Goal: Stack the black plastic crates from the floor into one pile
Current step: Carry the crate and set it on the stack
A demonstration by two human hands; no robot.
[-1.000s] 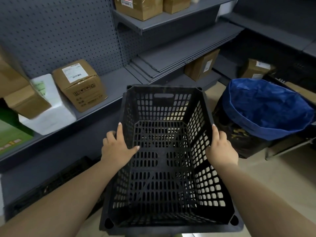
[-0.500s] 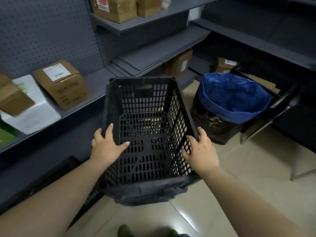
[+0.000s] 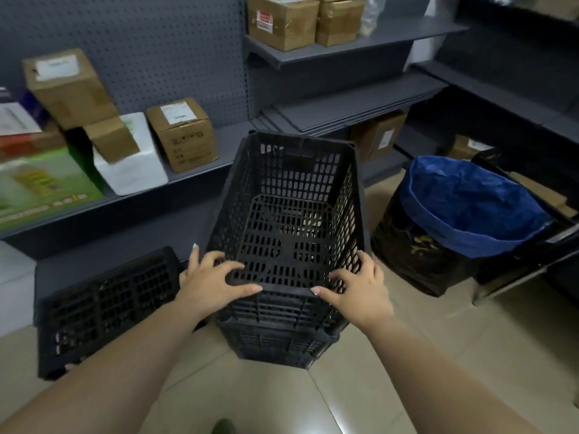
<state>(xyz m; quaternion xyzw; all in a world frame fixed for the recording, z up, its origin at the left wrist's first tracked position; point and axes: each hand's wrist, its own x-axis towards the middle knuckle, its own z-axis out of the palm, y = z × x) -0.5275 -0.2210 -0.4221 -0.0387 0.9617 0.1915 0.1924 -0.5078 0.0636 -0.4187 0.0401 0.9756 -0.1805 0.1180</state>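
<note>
Both hands, left (image 3: 213,281) and right (image 3: 357,288), clasp the top crate's (image 3: 291,214) near rim, seating it on the pile (image 3: 275,336); next, fetch the floor crate (image 3: 106,308).

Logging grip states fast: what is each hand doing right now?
Left hand: closed on the near rim of the black plastic lattice crate.
Right hand: closed on the same crate's near rim.

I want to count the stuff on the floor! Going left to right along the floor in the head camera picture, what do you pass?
Black plastic crate lying on its side → stack of black plastic crates, gripped by the left hand and right hand → dark bin lined with a blue bag.
</note>
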